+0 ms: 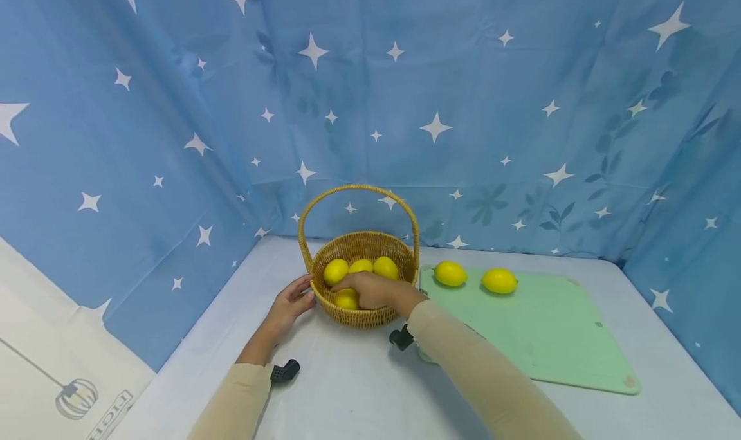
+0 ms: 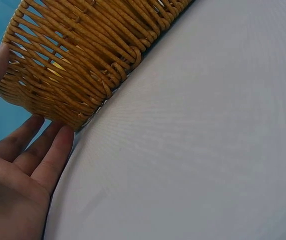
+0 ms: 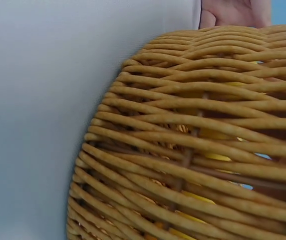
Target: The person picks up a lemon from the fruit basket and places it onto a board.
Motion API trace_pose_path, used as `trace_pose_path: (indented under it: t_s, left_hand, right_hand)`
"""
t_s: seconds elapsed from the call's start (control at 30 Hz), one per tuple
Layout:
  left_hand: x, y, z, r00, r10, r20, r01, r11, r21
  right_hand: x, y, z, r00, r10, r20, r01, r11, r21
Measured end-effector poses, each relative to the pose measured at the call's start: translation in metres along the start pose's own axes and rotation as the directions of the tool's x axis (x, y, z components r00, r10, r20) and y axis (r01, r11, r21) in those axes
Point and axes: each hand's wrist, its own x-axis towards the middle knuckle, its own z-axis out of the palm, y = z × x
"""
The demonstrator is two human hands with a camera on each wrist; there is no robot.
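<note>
A: What is each hand doing?

B: Centre of the head view, the right hand (image 1: 373, 291) reaches into the wicker basket (image 1: 365, 316), fingers curled over a lemon (image 1: 347, 298); it looks like the picking-up step, though a firm grip can't be told. The left hand (image 1: 287, 307) rests straight fingers (image 2: 52, 155) against the basket's wall. Next calls for lifting the lemon clear of the handle.

A: How many lemons?

B: Four in the basket, two on the green mat (image 1: 556, 337) at right; one basket, one mat.

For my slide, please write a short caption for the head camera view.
Right hand reaches into a wicker basket of lemons while the left hand steadies its side.
</note>
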Motion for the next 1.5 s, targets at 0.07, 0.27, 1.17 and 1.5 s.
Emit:
trace_pose_path:
  t_s: [0.07, 0.27, 1.17, 1.5]
  left_hand:
    - [-0.001, 0.003, 0.000, 1.000, 0.009, 0.005, -0.009, 1.000, 0.007]
    - [0.004, -0.010, -0.004, 1.000, 0.005, -0.024, -0.005, 1.000, 0.002]
    - [0.004, -0.014, -0.001, 0.999, 0.031, -0.029, -0.030, 0.999, 0.035]
    - [0.003, -0.012, -0.001, 1.000, 0.011, -0.026, -0.011, 1.000, 0.001]
  right_hand:
    - [-0.002, 0.000, -0.002, 1.000, 0.002, 0.002, -0.002, 1.000, -0.021]
    - [-0.006, 0.001, -0.005, 1.000, 0.017, -0.002, -0.017, 0.998, -0.055]
    - [-0.014, 0.013, -0.001, 0.990, 0.085, -0.114, -0.094, 0.992, -0.080]
    - [-0.026, 0.012, -0.006, 0.970, 0.157, -0.185, -0.165, 0.986, -0.027]
